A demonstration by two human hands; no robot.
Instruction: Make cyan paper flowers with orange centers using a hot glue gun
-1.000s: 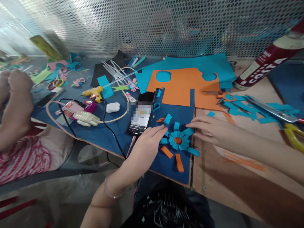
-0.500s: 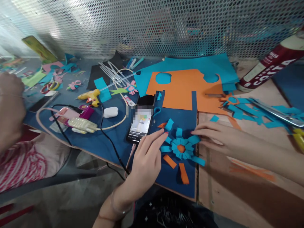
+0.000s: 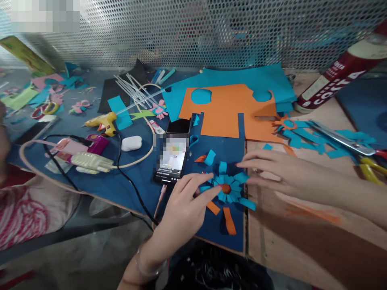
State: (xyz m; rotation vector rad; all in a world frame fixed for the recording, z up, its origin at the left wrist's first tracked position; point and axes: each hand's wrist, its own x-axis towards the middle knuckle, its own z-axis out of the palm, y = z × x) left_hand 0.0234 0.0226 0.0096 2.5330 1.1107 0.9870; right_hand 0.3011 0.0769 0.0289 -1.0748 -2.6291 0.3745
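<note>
On the blue tabletop lies a blue paper flower (image 3: 231,196) with an orange centre, ringed by loose blue paper strips (image 3: 248,204). My left hand (image 3: 188,200) comes in from below, fingers stretched and apart, one fingertip at the flower's orange centre. A blue strip at the flower's left is partly hidden under those fingers. From the right reaches my right hand (image 3: 269,168), its fingers extended by the blue strip at the flower's upper right; I see nothing gripped in it. Two orange paper strips (image 3: 229,221) lie just below the flower.
Left of the flower is a lit phone (image 3: 171,159) on a cable. Beyond are cut orange card (image 3: 222,121), blue sheets (image 3: 242,76), a yellow glue gun (image 3: 104,122) and a power strip (image 3: 90,161). Scissors (image 3: 341,139) and a spray can (image 3: 329,84) stand right. Another person's arm (image 3: 3,141) shows far left.
My left hand has shifted right over the flower, a finger now reaching its orange centre. The right hand stays by the upper-right strip. The whole view has slid slightly left.
</note>
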